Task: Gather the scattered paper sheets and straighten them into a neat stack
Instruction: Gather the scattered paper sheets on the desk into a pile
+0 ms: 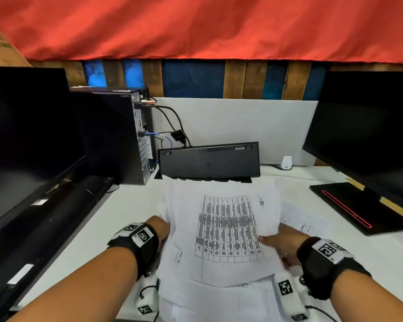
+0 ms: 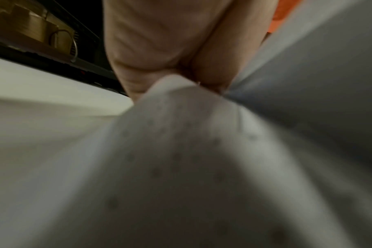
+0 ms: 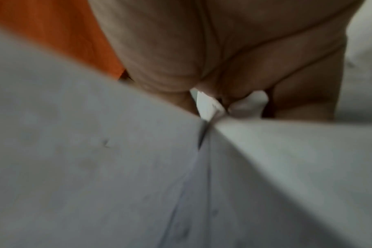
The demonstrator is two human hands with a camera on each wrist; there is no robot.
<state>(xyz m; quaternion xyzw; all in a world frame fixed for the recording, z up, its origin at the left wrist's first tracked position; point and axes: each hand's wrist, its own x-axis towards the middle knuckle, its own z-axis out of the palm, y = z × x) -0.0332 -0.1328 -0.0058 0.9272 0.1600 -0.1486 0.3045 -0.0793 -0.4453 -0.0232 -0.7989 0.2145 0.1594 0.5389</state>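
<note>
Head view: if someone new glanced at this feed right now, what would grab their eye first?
Probably the bundle of paper sheets held up at the centre of the white desk, its top page printed with a dense table, gripped by the left hand and right hand at either side. Next, the red cloth hanging across the top, then the black keyboard propped on edge just behind the sheets.

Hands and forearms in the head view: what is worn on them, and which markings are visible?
Both forearms are bare. The left hand and right hand each have a black wrist strap carrying white blocks printed with black square codes. A thin black cable trails beneath each wrist.
</note>
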